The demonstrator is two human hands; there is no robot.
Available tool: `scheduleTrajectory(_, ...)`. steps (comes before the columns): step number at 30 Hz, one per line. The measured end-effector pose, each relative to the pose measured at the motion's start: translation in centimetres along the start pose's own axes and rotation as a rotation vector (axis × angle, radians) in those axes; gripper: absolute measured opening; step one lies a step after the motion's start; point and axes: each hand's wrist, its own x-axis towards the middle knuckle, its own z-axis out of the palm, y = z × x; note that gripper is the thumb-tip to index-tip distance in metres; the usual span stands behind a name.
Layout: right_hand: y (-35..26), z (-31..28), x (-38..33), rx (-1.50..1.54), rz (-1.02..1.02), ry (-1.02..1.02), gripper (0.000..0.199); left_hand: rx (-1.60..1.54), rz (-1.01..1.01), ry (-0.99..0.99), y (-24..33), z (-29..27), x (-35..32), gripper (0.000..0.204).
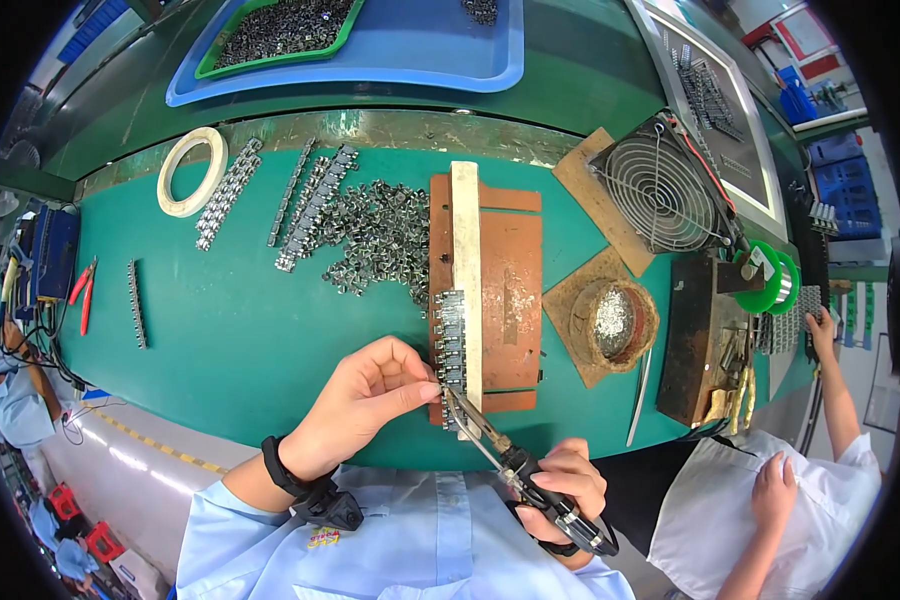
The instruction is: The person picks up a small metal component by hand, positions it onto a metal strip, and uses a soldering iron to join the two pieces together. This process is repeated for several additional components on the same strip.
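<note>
Right hand, low in the frame and closest to the lens, is clamped round the dark handle of a soldering iron whose tip angles up-left to the bottom of a row of small metal clips. That row is lined up along the left edge of a pale bar lying on a brown fixture board at the middle of the green bench. Left hand has fingers pinched together on the lower clips, steadying them right beside the iron tip. Risk, as a judgement: fingertips sit so near the tip that a slip could burn them, or a nudge could knock the row out of line. Loose clips lie heaped just left of the board, with assembled strips beyond and a tape roll further left. Containers: a round pot on a brown pad right of the board holds something silvery, likely solder, can't tell for sure; a green tray full of small metal parts sits inside a blue tray at the far edge. Fan and a green solder spool stand to the right; red cutters lie far left. Another person's hand rests at lower right.
</note>
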Motion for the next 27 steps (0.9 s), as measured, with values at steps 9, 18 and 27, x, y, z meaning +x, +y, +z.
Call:
scheduleTrajectory(9, 0.04, -0.19, 0.05, -0.002, 0.004, -0.024, 0.035, 0.015, -0.012, -0.002, -0.03, -0.14, 0.05, 0.01)
scheduleTrajectory(18, 0.27, -0.42, -0.14, -0.022, -0.027, -0.072, 0.039, 0.029, -0.021, -0.016, 0.19, -0.14, 0.13, 0.009)
scheduleTrajectory(27, 0.21, -0.66, 0.08, -0.006, -0.036, -0.086, 0.038, 0.038, -0.029, -0.013, 0.23, -0.12, 0.11, 0.009)
